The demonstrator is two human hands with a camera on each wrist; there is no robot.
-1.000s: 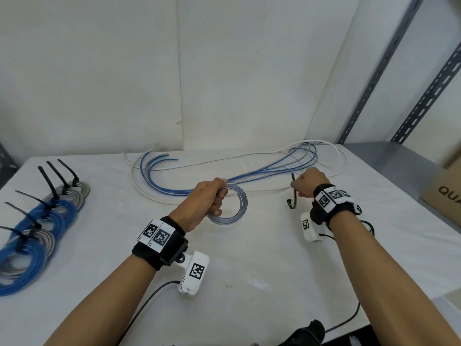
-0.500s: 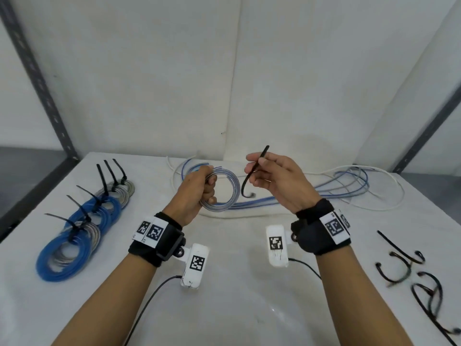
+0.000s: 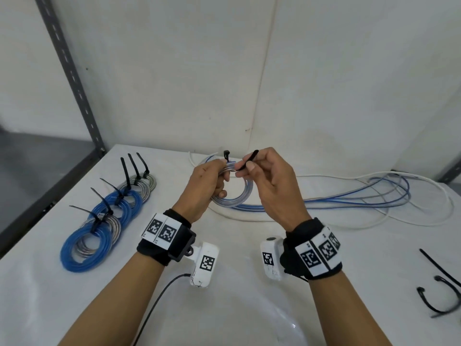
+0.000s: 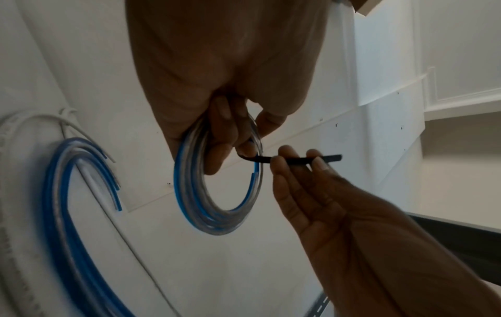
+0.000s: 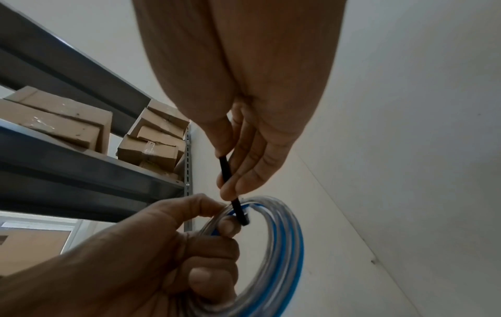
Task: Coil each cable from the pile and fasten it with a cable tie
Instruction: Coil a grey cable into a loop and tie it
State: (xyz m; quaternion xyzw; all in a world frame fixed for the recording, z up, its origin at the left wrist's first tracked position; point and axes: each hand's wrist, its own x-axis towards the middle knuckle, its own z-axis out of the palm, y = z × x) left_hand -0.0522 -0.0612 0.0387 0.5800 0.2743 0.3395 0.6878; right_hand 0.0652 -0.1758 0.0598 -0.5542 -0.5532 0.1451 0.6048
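Note:
My left hand (image 3: 212,181) grips a small coil of clear and blue cable (image 3: 237,201) held above the white table, also seen in the left wrist view (image 4: 216,206) and right wrist view (image 5: 273,246). My right hand (image 3: 264,176) pinches a black cable tie (image 3: 247,162) whose strap passes round the top of the coil; its head (image 3: 226,154) sticks up by my left fingers. In the left wrist view the cable tie (image 4: 295,159) runs sideways from the coil into my right fingertips (image 4: 282,154). Behind lies the pile of loose blue, grey and white cables (image 3: 374,193).
Several tied coils (image 3: 99,221), blue and grey, lie in a row at the left of the table. Spare black cable ties (image 3: 441,290) lie at the right edge. A grey shelf upright (image 3: 72,76) stands at the back left; cardboard boxes (image 5: 152,139) sit on shelves.
My right hand has brought the cable tie from the right up to the coil and its strap is now looped round the coil's top. The head camera has turned left.

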